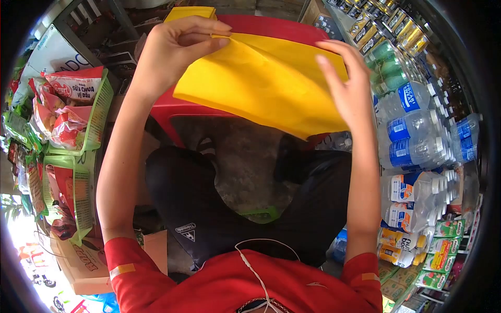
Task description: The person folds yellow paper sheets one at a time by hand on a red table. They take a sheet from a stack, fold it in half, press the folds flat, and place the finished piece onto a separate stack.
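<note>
A large yellow sheet or flat bag (261,83) is held up over a red plastic stool or table (282,24). At its upper left edge, my left hand (190,44) pinches the yellow material between thumb and fingers. My right hand (344,73) is at the right end of the sheet, its thumb and fingers apart, with the thumb in front of the yellow surface. Behind my left hand, another yellow piece (193,11) lies on the red top.
Green baskets (96,122) with snack packets stand at the left, above a cardboard box (81,263). Along the right are shelves of bottles (404,130), cans (365,31) and small cartons (441,245). My knees are below the red furniture.
</note>
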A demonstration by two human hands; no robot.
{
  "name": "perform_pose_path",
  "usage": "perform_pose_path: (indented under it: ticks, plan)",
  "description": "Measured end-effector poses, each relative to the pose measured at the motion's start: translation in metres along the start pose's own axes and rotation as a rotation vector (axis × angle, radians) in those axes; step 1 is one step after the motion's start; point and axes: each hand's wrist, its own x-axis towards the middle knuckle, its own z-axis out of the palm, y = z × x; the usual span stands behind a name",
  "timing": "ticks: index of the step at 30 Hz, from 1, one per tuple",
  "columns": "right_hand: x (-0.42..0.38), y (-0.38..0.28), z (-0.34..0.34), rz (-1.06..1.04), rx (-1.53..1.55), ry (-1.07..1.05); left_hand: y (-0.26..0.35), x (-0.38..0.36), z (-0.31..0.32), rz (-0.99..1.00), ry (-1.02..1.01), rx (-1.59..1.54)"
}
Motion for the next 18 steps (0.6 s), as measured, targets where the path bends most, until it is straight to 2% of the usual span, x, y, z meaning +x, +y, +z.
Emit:
perform_pose_path:
  ticks: [1,2,5,10,14,16,18]
  plan:
    - [0.005,-0.009,0.009,-0.104,-0.068,-0.016,0.005,0.002,0.003,0.011,-0.018,0.020]
    - [0.014,-0.027,0.014,-0.130,0.014,-0.052,0.010,0.004,0.005,0.024,-0.033,0.041]
    - [0.029,-0.056,0.030,-0.178,0.012,-0.043,0.026,0.009,0.008,0.075,-0.061,0.052]
    - [0.046,-0.079,0.031,-0.046,0.236,-0.151,0.058,0.013,0.009,0.099,-0.092,0.094]
    - [0.053,-0.082,0.013,0.037,0.347,-0.203,0.078,0.005,-0.005,0.032,-0.094,-0.073]
    - [0.058,-0.081,0.002,0.068,0.399,-0.192,0.061,0.006,0.001,0.103,0.003,-0.164]
    - [0.066,-0.070,-0.010,0.055,0.448,-0.181,0.049,0.009,-0.004,0.140,0.034,-0.092]
